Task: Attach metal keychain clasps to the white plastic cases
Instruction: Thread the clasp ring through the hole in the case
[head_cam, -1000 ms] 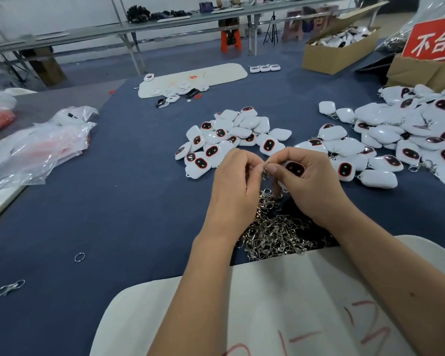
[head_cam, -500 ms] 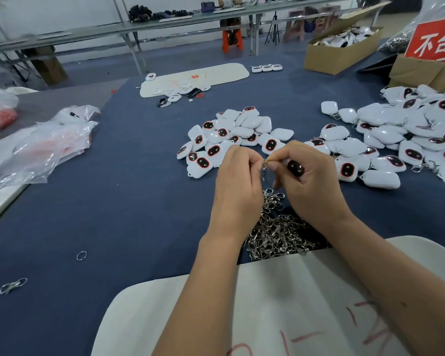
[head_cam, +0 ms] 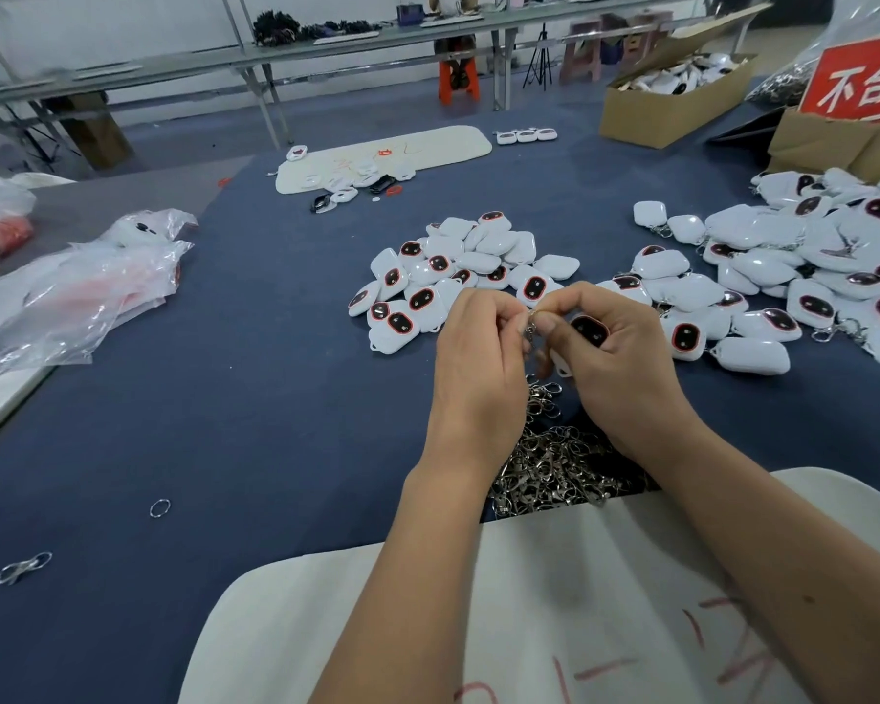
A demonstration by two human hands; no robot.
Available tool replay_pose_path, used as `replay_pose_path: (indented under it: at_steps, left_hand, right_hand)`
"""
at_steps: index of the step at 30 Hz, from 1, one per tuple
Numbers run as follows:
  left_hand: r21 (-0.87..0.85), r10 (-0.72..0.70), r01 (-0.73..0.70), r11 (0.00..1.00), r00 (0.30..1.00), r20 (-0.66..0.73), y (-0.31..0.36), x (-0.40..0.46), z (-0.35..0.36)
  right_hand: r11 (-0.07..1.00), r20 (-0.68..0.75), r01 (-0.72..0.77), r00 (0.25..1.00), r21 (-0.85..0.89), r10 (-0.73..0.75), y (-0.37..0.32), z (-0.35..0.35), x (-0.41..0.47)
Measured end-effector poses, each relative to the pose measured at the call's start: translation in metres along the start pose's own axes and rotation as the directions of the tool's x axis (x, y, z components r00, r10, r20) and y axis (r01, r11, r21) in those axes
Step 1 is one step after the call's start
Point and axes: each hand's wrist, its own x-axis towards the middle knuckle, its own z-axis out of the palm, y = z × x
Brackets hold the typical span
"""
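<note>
My right hand point(head_cam: 616, 368) holds a white plastic case point(head_cam: 586, 331) with a dark red-rimmed window, fingers curled round it. My left hand point(head_cam: 483, 358) pinches a metal keychain clasp point(head_cam: 531, 328) at the case's edge, fingertips of both hands meeting there. Below my hands lies a heap of metal clasps point(head_cam: 549, 459) on the blue table. A pile of white cases point(head_cam: 458, 276) sits just beyond my hands. A larger pile of cases point(head_cam: 803, 266), some with clasps on them, spreads to the right.
A white board point(head_cam: 555, 617) with red marks lies at the near edge under my forearms. A loose ring point(head_cam: 159, 508) and a stray clasp point(head_cam: 24, 568) lie at left. Plastic bags point(head_cam: 82, 282) sit far left; cardboard boxes point(head_cam: 676, 101) and a red sign point(head_cam: 864, 81) at back right.
Both hands have stayed together over the clasp heap, shifting slightly. The case in my right hand has turned a little, its window now facing more toward me.
</note>
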Motion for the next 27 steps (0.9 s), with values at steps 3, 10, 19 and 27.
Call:
replay_pose_path:
  at_steps: [3,10,19,27]
  left_hand:
    - [-0.028,-0.024,0.024,0.999,1.0,-0.005,0.0,-0.001,0.003]
    - [0.009,-0.004,0.005,1.0,0.999,-0.036,0.001,-0.002,0.001]
    - [0.095,0.016,-0.022,0.995,0.998,0.062,-0.003,-0.003,-0.003]
    - [0.126,0.001,-0.022,0.992,0.987,0.162,-0.005,-0.004,-0.002]
  right_hand:
    - [1.0,-0.01,-0.013,1.0,-0.002,0.013,0.001,0.001,0.0]
    - [0.999,0.023,-0.027,0.999,-0.027,0.027,0.001,0.003,0.0]
    - [0.951,-0.044,-0.3,0.952,0.071,0.304,0.009,-0.001,0.007]
    - [0.958,-0.199,-0.237,0.943,0.159,0.267,0.011,-0.003,0.011]
